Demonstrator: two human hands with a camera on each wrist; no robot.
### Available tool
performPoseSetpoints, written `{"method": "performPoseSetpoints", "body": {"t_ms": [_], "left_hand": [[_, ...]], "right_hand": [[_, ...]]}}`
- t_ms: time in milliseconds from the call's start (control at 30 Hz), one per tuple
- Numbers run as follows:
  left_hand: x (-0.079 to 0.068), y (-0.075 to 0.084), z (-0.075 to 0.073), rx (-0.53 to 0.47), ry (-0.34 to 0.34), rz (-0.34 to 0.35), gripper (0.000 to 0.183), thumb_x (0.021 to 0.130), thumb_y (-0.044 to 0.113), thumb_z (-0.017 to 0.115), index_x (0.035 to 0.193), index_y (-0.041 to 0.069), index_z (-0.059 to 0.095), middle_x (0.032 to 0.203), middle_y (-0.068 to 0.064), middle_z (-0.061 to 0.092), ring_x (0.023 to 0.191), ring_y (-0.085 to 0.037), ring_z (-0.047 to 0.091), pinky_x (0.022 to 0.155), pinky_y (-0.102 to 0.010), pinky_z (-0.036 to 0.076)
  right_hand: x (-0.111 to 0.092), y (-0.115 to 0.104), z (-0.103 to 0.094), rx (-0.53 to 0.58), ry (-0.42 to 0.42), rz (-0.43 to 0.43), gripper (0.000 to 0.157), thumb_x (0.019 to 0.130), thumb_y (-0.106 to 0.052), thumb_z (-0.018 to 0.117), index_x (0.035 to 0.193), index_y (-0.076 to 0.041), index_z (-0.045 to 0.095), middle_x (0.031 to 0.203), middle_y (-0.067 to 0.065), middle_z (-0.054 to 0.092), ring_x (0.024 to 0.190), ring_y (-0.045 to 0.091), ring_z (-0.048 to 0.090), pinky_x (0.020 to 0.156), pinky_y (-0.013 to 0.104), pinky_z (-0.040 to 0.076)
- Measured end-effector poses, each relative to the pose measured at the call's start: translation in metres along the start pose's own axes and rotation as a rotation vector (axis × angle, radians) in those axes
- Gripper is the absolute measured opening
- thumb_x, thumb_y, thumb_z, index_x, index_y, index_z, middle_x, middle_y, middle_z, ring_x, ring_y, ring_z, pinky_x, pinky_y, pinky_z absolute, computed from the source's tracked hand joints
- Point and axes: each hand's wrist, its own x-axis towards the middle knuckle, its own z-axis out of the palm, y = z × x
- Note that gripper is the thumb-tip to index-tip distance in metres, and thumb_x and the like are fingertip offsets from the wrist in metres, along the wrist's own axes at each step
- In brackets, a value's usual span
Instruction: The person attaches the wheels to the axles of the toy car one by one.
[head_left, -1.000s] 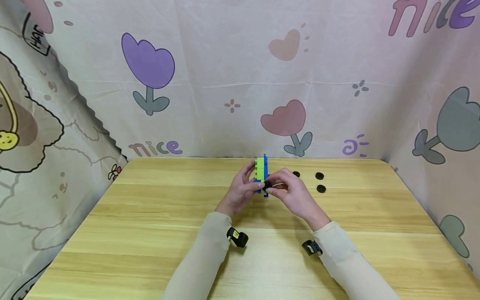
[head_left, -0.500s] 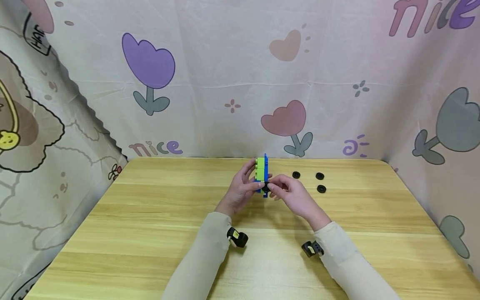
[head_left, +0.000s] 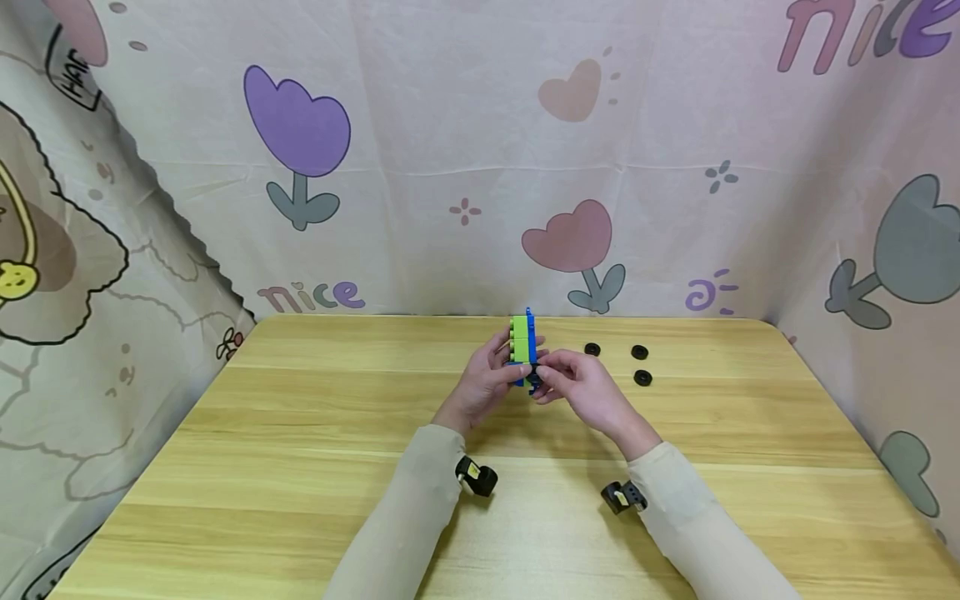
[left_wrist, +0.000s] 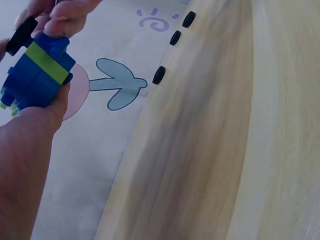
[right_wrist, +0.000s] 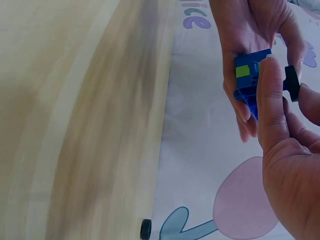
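My left hand (head_left: 480, 379) holds a small toy vehicle of green and blue bricks (head_left: 521, 340), stood on end above the table. Its thumb lies at a black wheel (head_left: 534, 379) on the vehicle's near side. My right hand (head_left: 588, 396) pinches at this wheel from the right. In the right wrist view, the right thumb meets the outer face of the wheel (right_wrist: 291, 83), while the fingers lie along the blue bricks (right_wrist: 250, 57). The left wrist view shows the wheel (left_wrist: 22, 36) standing out from the blue body (left_wrist: 37, 75) with its green stripe. Fingers partly hide the joint.
Three loose black wheels lie on the wooden table (head_left: 300, 467) to the right of my hands: one nearer (head_left: 592, 349), two farther right (head_left: 639, 352), (head_left: 642, 377). A patterned cloth (head_left: 450, 125) hangs behind the table's far edge.
The right fingers have shifted from the wheel's side to a grip with the thumb against it, uncovering the nearest loose wheel. The vehicle stays in the left hand and has turned slightly.
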Motion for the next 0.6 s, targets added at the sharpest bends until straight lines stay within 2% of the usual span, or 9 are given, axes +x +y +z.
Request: {"method": "performPoseSetpoints", "body": {"t_ms": [167, 333, 600], "left_hand": [[0.001, -0.0014, 0.0008, 0.028, -0.029, 0.001, 0.065, 0.093, -0.006, 0.056, 0.151, 0.002, 0.028, 0.147, -0.026, 0.039, 0.13, -0.031, 0.047, 0.107, -0.038, 0.038], [0.0012, -0.002, 0.0007, 0.065, -0.041, -0.005, 0.063, 0.094, -0.006, 0.055, 0.151, -0.002, 0.027, 0.147, -0.027, 0.037, 0.132, -0.033, 0.044, 0.107, -0.037, 0.037], [0.0006, -0.0036, 0.0008, 0.068, -0.045, -0.019, 0.061, 0.095, -0.008, 0.054, 0.15, -0.004, 0.027, 0.147, -0.029, 0.036, 0.133, -0.032, 0.043, 0.107, -0.037, 0.037]], "right_hand": [[0.0006, -0.0037, 0.0001, -0.017, 0.014, 0.017, 0.024, 0.102, -0.001, 0.049, 0.118, 0.016, 0.054, 0.102, 0.029, 0.064, 0.083, 0.033, 0.068, 0.079, 0.05, 0.056], [0.0014, -0.0053, 0.0009, -0.037, 0.028, 0.047, 0.023, 0.102, 0.0, 0.049, 0.118, 0.016, 0.054, 0.1, 0.027, 0.065, 0.083, 0.038, 0.068, 0.08, 0.055, 0.053], [0.001, -0.0037, 0.0036, -0.042, 0.052, 0.076, 0.02, 0.101, 0.002, 0.049, 0.115, 0.016, 0.053, 0.099, 0.026, 0.066, 0.08, 0.036, 0.069, 0.079, 0.053, 0.055]]}}
